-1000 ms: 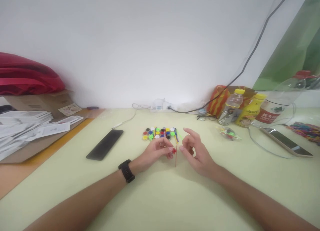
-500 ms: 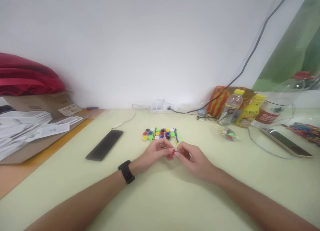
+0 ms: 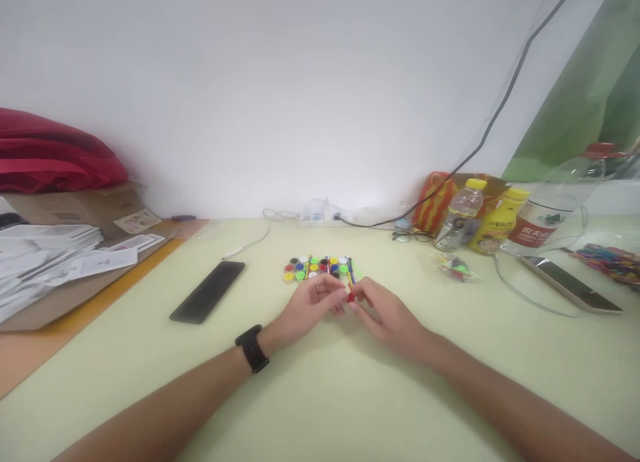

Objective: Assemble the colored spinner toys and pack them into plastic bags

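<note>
My right hand (image 3: 393,310) pinches a small red piece (image 3: 351,298) between thumb and forefinger; its exact kind is too small to tell. Close beside it on the left, my left hand (image 3: 313,303) has its fingers curled and its thumb drawn in toward them. Whatever may lie between those fingertips is hidden. Just beyond both hands, several small round coloured pieces (image 3: 289,277) lie in rows on the pale table (image 3: 320,395). Thin blue and yellow strips (image 3: 351,269) lie at their right side, partly covered by my fingers.
A black phone (image 3: 209,292) lies on the left, near stacked white papers (image 3: 65,262). At the right are a clear bag of small parts (image 3: 456,267), glasses (image 3: 413,236), a clear bottle (image 3: 459,215), a yellow bottle (image 3: 501,223), a large bottle (image 3: 537,227) and another phone (image 3: 573,285).
The red piece has shifted slightly right and up, from between both hands' fingertips to my right fingertips. My left fingertips now sit just left of it.
</note>
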Demonstrator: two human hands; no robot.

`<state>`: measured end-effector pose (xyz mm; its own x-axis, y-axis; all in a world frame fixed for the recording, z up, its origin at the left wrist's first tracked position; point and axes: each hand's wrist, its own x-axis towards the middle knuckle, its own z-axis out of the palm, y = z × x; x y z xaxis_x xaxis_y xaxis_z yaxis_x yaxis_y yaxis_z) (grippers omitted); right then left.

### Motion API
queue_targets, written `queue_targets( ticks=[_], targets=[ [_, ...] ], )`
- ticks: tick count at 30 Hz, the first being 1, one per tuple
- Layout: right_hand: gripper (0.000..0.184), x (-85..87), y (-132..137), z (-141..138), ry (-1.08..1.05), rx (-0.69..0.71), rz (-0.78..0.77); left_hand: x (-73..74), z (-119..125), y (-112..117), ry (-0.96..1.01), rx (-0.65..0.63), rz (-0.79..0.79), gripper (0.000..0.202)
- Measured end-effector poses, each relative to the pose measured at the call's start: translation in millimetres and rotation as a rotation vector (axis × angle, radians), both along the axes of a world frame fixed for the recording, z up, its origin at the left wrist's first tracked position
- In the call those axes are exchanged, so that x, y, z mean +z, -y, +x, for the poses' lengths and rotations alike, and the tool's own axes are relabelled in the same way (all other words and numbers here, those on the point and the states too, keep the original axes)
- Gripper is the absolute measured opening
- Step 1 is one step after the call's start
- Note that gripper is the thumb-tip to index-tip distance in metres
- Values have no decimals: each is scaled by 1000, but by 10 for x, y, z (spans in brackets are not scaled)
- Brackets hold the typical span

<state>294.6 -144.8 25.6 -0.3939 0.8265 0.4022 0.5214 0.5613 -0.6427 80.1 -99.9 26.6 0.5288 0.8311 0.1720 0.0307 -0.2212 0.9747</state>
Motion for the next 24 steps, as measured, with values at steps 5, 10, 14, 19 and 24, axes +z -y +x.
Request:
queue_targets(
  ticks=[5,10,14,19,24],
  targets=[
    [17,-57,-232,192,7,-177,27,0,-36,-9,-296,303,545,32],
    [16,-132,-502,548,220,-436,61,-16,-80,8,-545,135,721,48],
    [16,-199,-591,672,457,-530,119,-41,-80,40,-614,86,712,56],
    [30,-213,-559,557,446,-406,272,-24,-76,63,-630,42,712,56],
    [42,-252,-500,398,504,-217,231,-21,-65,71,-630,19,757,55]
  ],
)
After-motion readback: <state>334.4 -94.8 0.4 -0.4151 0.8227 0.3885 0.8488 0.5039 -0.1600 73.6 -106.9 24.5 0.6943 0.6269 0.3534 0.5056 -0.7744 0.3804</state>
